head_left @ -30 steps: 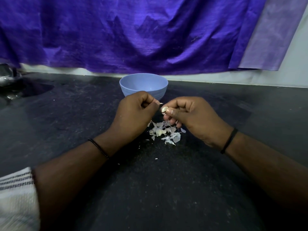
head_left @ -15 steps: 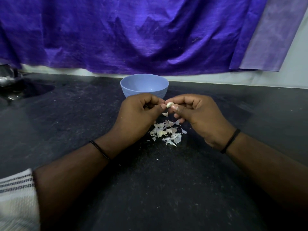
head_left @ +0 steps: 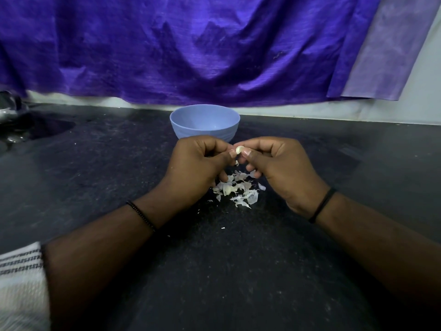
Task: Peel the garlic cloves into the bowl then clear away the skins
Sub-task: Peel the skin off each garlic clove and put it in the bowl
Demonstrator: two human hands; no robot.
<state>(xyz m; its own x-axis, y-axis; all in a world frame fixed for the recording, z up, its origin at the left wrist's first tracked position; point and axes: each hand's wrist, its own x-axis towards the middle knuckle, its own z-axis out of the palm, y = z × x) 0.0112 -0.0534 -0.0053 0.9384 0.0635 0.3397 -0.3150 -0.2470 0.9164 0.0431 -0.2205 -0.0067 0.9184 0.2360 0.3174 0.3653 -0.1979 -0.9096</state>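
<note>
A small pale garlic clove [head_left: 239,149] is pinched between my right hand's [head_left: 281,170] thumb and forefinger, just in front of the light blue bowl [head_left: 204,124]. My left hand [head_left: 198,168] meets it from the left, its thumb and forefinger tips pinching at the clove's skin. Both hands have curled fingers. Below them a heap of white garlic skins [head_left: 238,191] lies on the black counter [head_left: 95,177], with at least one clove among them. The bowl's inside looks empty from here.
A purple cloth [head_left: 191,48] hangs along the wall behind the bowl. A shiny metal object [head_left: 9,108] sits at the far left edge by a dark recess. Small skin flecks [head_left: 223,227] dot the counter nearer to me.
Both hands have risen slightly and closed in together on the clove; the left fingertips now touch it. The skin heap looks unchanged.
</note>
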